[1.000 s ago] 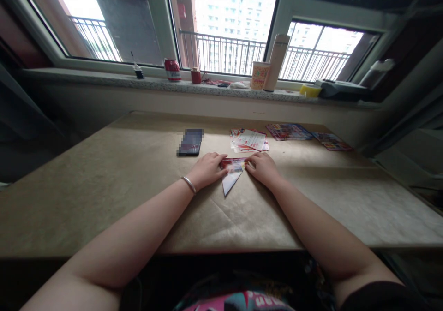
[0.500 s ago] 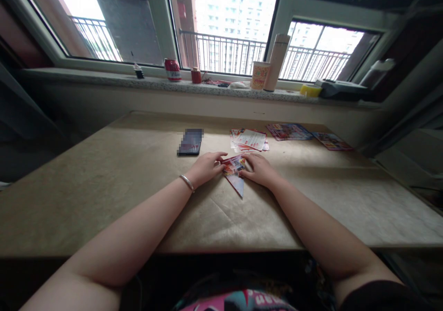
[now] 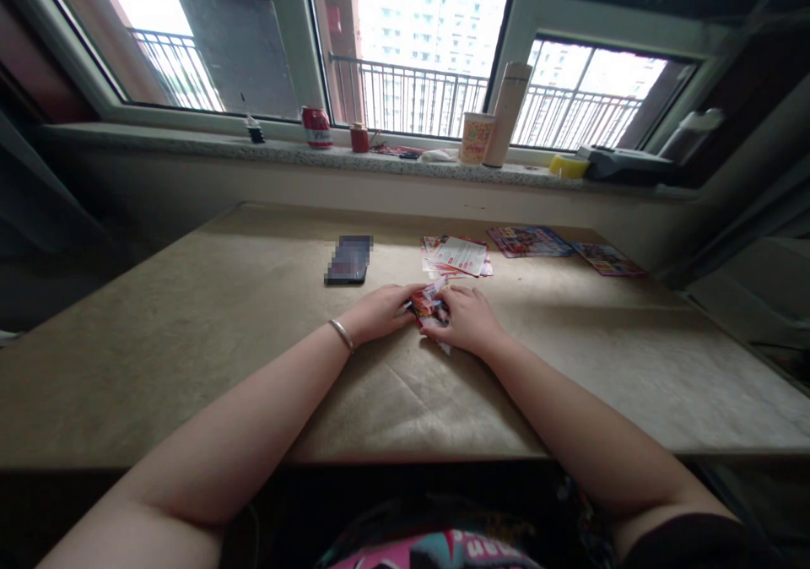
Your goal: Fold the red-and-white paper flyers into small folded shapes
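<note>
A folded piece of printed paper (image 3: 429,306), red and white, sits between my two hands on the brown table (image 3: 221,333). My left hand (image 3: 380,311), with a silver bangle on its wrist, pinches the paper's left side. The fingers of my right hand (image 3: 468,320) curl over its right side, hiding most of it. Only a small tip pokes out below my right hand.
A dark phone (image 3: 348,259) lies just beyond my left hand. A stack of printed leaflets (image 3: 456,256) and two more leaflets (image 3: 528,241) lie further back right. On the windowsill stand a red can (image 3: 315,127), a cup (image 3: 476,138) and a tall flask (image 3: 507,113).
The paper's long triangular point, lying flat toward me a second ago, swung right and has been folded up. My right hand has closed over it; both hands have drawn closer together.
</note>
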The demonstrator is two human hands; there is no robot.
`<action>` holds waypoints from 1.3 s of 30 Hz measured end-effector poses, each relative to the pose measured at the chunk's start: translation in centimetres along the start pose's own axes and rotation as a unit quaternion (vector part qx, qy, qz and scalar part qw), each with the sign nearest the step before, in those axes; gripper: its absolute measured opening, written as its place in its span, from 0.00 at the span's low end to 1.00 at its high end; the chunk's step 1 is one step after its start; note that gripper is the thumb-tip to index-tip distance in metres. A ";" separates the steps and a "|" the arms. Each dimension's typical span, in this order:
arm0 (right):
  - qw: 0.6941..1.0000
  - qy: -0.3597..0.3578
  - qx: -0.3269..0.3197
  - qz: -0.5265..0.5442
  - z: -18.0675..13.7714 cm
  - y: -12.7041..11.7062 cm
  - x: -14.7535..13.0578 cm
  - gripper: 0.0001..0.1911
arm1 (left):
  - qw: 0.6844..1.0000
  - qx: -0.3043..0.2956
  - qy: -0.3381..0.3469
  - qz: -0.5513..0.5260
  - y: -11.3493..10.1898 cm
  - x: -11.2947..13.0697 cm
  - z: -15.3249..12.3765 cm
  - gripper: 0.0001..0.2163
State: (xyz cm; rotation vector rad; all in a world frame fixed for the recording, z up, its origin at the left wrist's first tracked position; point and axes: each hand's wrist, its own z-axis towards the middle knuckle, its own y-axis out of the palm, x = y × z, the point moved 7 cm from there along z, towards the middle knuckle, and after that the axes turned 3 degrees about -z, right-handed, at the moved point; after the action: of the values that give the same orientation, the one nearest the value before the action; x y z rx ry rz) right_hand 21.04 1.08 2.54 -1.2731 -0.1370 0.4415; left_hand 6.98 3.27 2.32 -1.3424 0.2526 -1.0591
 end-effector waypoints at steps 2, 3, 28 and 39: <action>1.000 -0.001 0.001 0.000 -0.1 -0.1 -0.4 0.34 | 1.000 0.003 -0.006 0.006 0.0 0.0 0.0 0.26; 1.000 -0.003 0.003 0.001 -0.2 -0.2 -0.5 0.34 | 1.000 0.005 -0.009 0.007 0.0 0.0 0.0 0.26; 0.986 0.071 0.140 0.051 0.2 -1.6 3.2 0.06 | 0.999 -0.025 -0.004 0.031 -0.2 0.4 -0.2 0.12; 0.990 0.027 0.130 -0.042 0.3 -1.9 4.6 0.25 | 0.996 -0.041 0.051 0.068 0.2 1.2 -0.1 0.16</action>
State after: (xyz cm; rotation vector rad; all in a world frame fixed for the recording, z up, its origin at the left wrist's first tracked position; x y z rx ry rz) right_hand 25.60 2.73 3.77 -1.0185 -0.0838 0.3398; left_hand 7.61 2.26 2.62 -1.3264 0.4618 -1.0139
